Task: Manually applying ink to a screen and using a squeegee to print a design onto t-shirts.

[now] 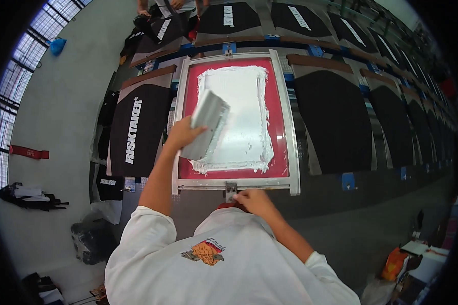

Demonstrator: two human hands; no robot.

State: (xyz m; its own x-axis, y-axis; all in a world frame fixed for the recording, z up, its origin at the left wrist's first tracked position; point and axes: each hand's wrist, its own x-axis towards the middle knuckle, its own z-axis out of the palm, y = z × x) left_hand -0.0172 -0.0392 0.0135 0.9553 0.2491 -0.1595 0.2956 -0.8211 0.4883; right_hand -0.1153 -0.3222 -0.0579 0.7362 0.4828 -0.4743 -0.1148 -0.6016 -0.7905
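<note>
My left hand (184, 133) is closed round a wide metal squeegee (207, 119), tilted over the left side of a screen printing frame (293, 152). White ink clings to the squeegee's right-hand edge. Inside the frame is a red-bordered mesh, and thick white ink (264, 119) rings its pale middle. At the frame's near edge sits a small metal bracket (231, 188). My right hand (256, 201) has its fingers curled in a pinch at that bracket, and they partly hide what they grip.
Boards with black fabric panels flank the frame, one with white lettering (133, 129) on the left and a plain one (333, 122) on the right. Another row runs behind. A person's hand (177, 4) shows at the far side. A dark plastic bag (92, 241) lies lower left.
</note>
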